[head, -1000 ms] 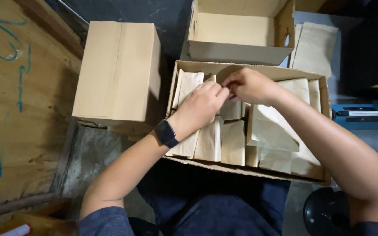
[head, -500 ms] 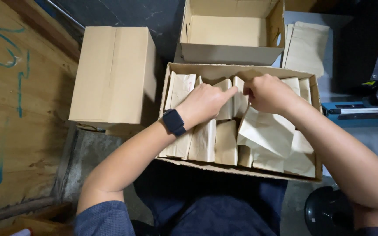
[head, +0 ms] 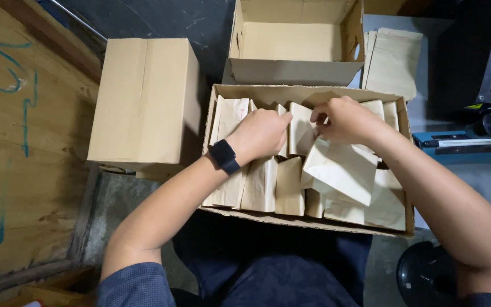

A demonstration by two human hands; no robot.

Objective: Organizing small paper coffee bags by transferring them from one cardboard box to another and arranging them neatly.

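An open cardboard box rests on my lap, packed with several upright brown paper bags. My left hand, with a black watch on the wrist, is curled around the top of one paper bag in the back row. My right hand pinches the top of the same row just to the right, touching the bags there. A looser paper bag lies tilted under my right wrist.
A shut cardboard box stands to the left. An empty open box sits behind. Flat paper bags lie at the back right. A blue sealing machine is at right, a wooden board at left.
My two hands have drawn slightly apart along the back row of bags. The view has shifted a little, so the box sits lower in the picture.
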